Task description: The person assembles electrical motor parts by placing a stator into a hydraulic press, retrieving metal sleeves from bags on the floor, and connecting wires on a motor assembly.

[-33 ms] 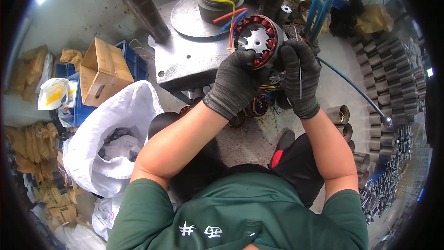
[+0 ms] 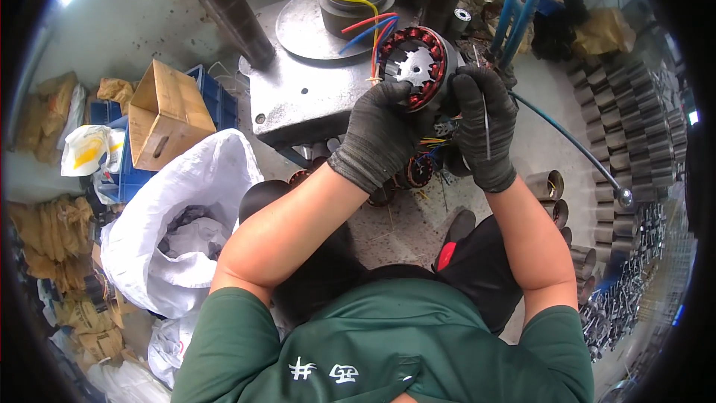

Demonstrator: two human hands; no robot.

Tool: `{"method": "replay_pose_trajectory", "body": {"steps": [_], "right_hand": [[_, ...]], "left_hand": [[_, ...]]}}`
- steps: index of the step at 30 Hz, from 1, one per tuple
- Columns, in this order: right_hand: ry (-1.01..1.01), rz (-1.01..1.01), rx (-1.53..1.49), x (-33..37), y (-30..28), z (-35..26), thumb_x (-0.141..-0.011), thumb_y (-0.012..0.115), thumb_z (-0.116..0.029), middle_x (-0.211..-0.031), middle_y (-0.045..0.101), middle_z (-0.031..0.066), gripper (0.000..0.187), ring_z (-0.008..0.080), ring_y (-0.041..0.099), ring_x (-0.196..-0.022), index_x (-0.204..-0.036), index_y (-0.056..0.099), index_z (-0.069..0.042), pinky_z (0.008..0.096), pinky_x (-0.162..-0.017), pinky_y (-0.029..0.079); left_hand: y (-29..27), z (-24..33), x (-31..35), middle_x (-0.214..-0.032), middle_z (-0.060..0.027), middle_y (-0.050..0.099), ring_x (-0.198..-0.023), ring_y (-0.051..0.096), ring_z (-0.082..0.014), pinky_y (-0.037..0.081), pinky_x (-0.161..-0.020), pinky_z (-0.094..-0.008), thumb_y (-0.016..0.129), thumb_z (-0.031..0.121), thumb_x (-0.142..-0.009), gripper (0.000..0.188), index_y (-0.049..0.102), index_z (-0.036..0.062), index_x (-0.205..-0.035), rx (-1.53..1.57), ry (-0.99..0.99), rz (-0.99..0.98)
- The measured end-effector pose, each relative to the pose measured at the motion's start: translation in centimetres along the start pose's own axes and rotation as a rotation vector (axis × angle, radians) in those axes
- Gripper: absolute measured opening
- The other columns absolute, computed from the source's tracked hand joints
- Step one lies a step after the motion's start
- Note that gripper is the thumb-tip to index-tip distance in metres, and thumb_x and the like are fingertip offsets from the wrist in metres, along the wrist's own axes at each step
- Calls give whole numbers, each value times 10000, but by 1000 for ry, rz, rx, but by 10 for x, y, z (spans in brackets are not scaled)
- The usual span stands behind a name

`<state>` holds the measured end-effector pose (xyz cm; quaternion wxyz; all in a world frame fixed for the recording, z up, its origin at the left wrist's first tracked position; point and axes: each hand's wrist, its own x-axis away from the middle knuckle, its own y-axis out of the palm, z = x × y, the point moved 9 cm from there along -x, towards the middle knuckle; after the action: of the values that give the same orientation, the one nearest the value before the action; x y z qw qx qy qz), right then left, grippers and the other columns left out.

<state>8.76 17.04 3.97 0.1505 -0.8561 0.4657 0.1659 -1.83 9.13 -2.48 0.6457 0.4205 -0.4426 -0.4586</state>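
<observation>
A motor stator (image 2: pixel 435 82) with dark red copper windings is held up in front of the metal press, its open face toward me. My left hand (image 2: pixel 382 134), in a dark grey glove, grips its lower left rim. Yellow, red and blue lead wires (image 2: pixel 367 28) rise from its left side. Inside the ring shows a silvery toothed piece (image 2: pixel 418 66). My right hand (image 2: pixel 486 123), gloved alike, is closed at the stator's right side with a thin metal rod (image 2: pixel 487 138) held upright along the fingers. Whether its fingertips also touch the stator is hidden.
Behind the stator stands a press with a metal base plate (image 2: pixel 298 97) and thick columns. More wound stators (image 2: pixel 420 170) lie below my hands. A white sack (image 2: pixel 127 254) and cardboard box (image 2: pixel 168 116) are at left. Stacked metal cylinders (image 2: pixel 619 119) and a ball-ended lever (image 2: pixel 624 196) stand right.
The lead wires have shifted slightly, with the blue one swinging a little left and up. The rod's lower end has moved slightly right. Both hands keep their places.
</observation>
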Motion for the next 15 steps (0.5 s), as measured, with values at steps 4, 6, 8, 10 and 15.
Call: {"method": "replay_pose_trajectory", "body": {"steps": [4, 6, 8, 10, 15], "right_hand": [[13, 67, -123, 1, -10, 2, -1028, 622, -240, -984, 690, 64, 241, 131, 652, -909, -1120, 673, -23, 312, -820, 529], [-346, -91, 89, 5, -4, -30, -1031, 584, -224, -1040, 661, 85, 238, 176, 643, -936, -1121, 675, -24, 337, -857, 512], [-447, -129, 120, 12, 1, -41, -972, 620, -156, -1054, 638, 107, 195, 240, 650, -903, -1109, 672, -28, 370, -821, 524], [-634, -290, 331, 24, 19, -47, -893, 676, -126, -1057, 638, 130, 230, 288, 655, -897, -1106, 674, -39, 399, -793, 538], [-692, -355, 334, 28, 30, -46, -818, 688, -50, -1059, 634, 157, 262, 329, 659, -915, -1077, 650, -57, 424, -779, 548]], "left_hand": [[-10, -11, -4, -1139, -139, 697, -1007, 690, -271, 610, -727, -260, 603, 198, -872, 423, 593, -3, -1244, 124, -159, -6], [-20, -10, -5, -1128, -137, 690, -986, 686, -272, 606, -731, -262, 598, 225, -872, 420, 598, 3, -1228, 153, -152, 20], [-24, -11, -6, -1117, -134, 683, -965, 682, -273, 602, -735, -263, 594, 252, -872, 418, 602, 9, -1211, 183, -150, 45], [-29, -6, -4, -1040, -115, 684, -901, 670, -249, 591, -720, -265, 583, 281, -874, 365, 622, 28, -1135, 161, -84, 125], [-33, -6, -1, -985, -142, 688, -906, 647, -301, 560, -759, -344, 581, 273, -845, 332, 645, 24, -1055, 159, -38, 281]]}}
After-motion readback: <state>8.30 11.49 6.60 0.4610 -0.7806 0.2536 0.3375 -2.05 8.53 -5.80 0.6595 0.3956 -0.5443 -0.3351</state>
